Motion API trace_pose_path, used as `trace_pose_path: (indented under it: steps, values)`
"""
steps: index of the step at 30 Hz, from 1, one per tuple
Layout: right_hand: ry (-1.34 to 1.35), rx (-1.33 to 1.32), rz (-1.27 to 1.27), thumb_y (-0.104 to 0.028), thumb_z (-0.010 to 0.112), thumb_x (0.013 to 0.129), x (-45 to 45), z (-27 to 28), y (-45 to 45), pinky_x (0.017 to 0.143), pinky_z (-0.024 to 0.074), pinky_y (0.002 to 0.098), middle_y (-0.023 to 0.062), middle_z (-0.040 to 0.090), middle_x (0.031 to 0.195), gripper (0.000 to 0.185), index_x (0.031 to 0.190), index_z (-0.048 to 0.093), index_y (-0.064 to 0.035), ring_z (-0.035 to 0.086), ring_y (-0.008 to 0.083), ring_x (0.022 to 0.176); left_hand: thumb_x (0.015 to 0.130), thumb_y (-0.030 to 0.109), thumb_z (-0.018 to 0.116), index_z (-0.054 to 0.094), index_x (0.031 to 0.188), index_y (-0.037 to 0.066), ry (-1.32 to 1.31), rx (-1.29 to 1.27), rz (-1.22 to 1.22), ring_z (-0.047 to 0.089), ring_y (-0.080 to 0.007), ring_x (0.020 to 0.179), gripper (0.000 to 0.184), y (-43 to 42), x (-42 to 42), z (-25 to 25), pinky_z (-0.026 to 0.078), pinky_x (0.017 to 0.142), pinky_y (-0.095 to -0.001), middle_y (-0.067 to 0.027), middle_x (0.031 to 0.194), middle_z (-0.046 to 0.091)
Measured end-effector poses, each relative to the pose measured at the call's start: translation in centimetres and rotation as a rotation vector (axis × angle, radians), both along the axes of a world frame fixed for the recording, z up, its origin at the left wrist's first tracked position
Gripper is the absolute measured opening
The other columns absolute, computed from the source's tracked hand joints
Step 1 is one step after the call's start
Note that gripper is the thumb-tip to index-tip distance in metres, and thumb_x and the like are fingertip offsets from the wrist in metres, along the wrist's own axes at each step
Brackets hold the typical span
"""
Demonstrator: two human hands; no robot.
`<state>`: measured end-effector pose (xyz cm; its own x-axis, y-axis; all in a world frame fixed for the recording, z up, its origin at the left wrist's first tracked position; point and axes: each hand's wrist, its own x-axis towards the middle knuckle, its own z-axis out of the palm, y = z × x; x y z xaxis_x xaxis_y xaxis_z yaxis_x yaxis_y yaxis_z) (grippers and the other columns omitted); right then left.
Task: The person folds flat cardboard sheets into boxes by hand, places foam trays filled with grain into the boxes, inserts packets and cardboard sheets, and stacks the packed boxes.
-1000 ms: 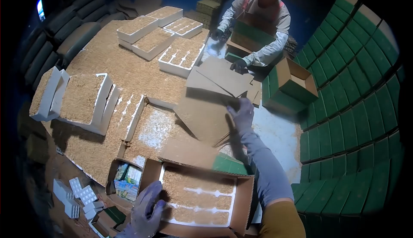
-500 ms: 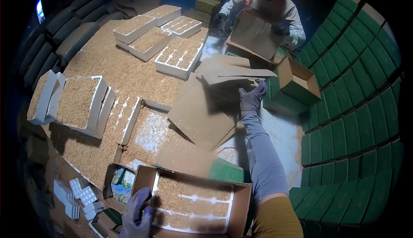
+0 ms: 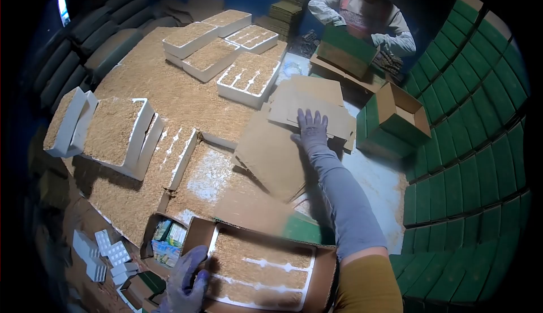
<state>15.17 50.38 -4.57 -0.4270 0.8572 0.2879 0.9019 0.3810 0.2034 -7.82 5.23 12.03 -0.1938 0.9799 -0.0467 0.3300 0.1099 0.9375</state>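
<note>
My gloved right hand (image 3: pixel 312 129) lies with fingers spread on the top sheet of a loose pile of flat cardboard (image 3: pixel 271 149). At the bottom, my gloved left hand (image 3: pixel 185 282) is at the left side of an open cardboard box (image 3: pixel 198 234), its thumb and fingers apart. Inside that box sits a white foam tray (image 3: pixel 311 268) filled with brown, crumbly material. The box's raised flap, brown and green, leans toward the cardboard pile. Part of my left hand is cut off by the frame's lower edge.
Foam trays (image 3: pixel 240 86) stand on the material-covered table (image 3: pixel 130 78); more lean at left. An open green box (image 3: pixel 396 120) is at right, before stacked green boxes (image 3: pixel 452 183). Across the table a co-worker (image 3: pixel 367 18) handles another box (image 3: pixel 346 52). A small box (image 3: pixel 167 239) holds colourful packets.
My right hand has gone from gripping a lifted cardboard sheet's edge to lying flat on the pile, where the sheet now rests. The co-worker's box has tilted, showing its green side.
</note>
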Motion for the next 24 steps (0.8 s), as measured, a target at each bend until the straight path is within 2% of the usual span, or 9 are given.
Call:
trace_pose_path:
  steps: [1,3,6,11,13,15,17,19,24]
  values:
    - [-0.020,-0.038,-0.003,-0.041,0.063,0.086,0.9,-2.8,2.9,0.100,0.0387,0.0489,0.0098,0.055,0.130,0.061,0.138,0.046,-0.0136,0.055,0.0292,0.116,0.098,0.005,0.053,0.047,0.138,-0.003,-0.014,-0.012,-0.001,0.053,-0.0250,0.124,0.041,0.0,-0.1,0.1,0.043,0.106,-0.0354,-0.0157,0.139,0.051]
    - [-0.145,0.037,-0.009,-0.032,0.061,0.086,1.9,-1.7,3.1,0.086,0.0465,0.0396,0.0056,0.062,0.109,0.040,0.121,0.055,-0.0130,0.061,0.0221,0.099,0.099,0.008,0.053,0.046,0.139,-0.001,0.034,0.020,-0.032,0.052,-0.0254,0.126,0.042,0.1,-0.5,0.1,0.042,0.107,-0.0354,-0.0162,0.141,0.050]
    - [0.012,0.174,0.282,-0.030,0.058,0.089,2.3,4.1,-2.0,0.075,0.0506,0.0388,0.0037,0.062,0.094,0.019,0.100,0.058,-0.0141,0.062,0.0229,0.089,0.097,0.008,0.054,0.048,0.138,-0.001,0.088,0.046,-0.067,0.053,-0.0283,0.126,0.042,0.1,-0.8,0.4,0.041,0.108,-0.0362,-0.0178,0.140,0.051]
    - [-0.189,-0.215,0.456,-0.035,0.057,0.092,2.3,7.5,-10.1,0.070,0.0539,0.0387,0.0051,0.064,0.091,0.019,0.091,0.061,-0.0164,0.066,0.0233,0.087,0.088,0.005,0.063,0.058,0.128,-0.002,0.068,0.078,-0.068,0.058,-0.0319,0.120,0.040,0.8,-0.9,2.2,0.044,0.102,-0.0359,-0.0190,0.129,0.060]
    - [-0.278,-0.348,0.515,-0.039,0.058,0.091,2.7,9.6,-10.9,0.072,0.0538,0.0386,0.0061,0.066,0.092,0.025,0.088,0.065,-0.0158,0.068,0.0246,0.086,0.089,0.006,0.063,0.057,0.129,-0.001,-0.406,-0.113,-0.027,0.058,-0.0234,0.120,0.042,0.1,-2.5,4.7,0.040,0.106,-0.0320,-0.0133,0.131,0.060]
    - [0.063,-0.182,0.460,-0.026,0.056,0.092,5.0,13.7,-11.3,0.070,0.0526,0.0381,0.0082,0.066,0.095,0.016,0.096,0.065,-0.0141,0.067,0.0276,0.086,0.094,0.010,0.058,0.060,0.123,-0.002,-0.615,0.274,0.227,0.063,-0.0221,0.110,0.032,-0.2,-6.2,4.0,0.052,0.097,-0.0348,-0.0159,0.119,0.065]
    - [0.230,0.083,0.290,-0.016,0.059,0.090,6.0,19.2,-15.2,0.069,0.0518,0.0357,0.0084,0.065,0.095,0.016,0.105,0.064,-0.0125,0.065,0.0264,0.085,0.093,0.009,0.061,0.064,0.117,-0.002,-0.440,0.053,0.587,0.068,-0.0203,0.094,0.027,-1.0,-11.2,3.2,0.056,0.089,-0.0330,-0.0135,0.107,0.069]
    - [0.247,0.194,0.269,-0.014,0.061,0.090,7.3,21.9,-19.4,0.068,0.0511,0.0352,0.0086,0.064,0.093,0.019,0.109,0.063,-0.0113,0.065,0.0274,0.083,0.089,0.016,0.068,0.070,0.101,-0.001,0.033,-0.100,0.347,0.067,-0.0138,0.089,0.021,-1.6,-14.8,-3.1,0.054,0.080,-0.0284,-0.0095,0.097,0.071]
    - [0.229,0.171,0.230,-0.006,0.061,0.088,7.6,23.9,-30.8,0.069,0.0506,0.0367,0.0126,0.064,0.095,0.020,0.108,0.062,-0.0036,0.064,0.0313,0.083,0.076,0.036,0.079,0.066,0.095,0.005,0.748,-0.184,0.040,0.059,-0.0326,0.103,0.038,0.4,-13.7,-14.3,0.050,0.085,-0.0422,-0.0135,0.107,0.061]
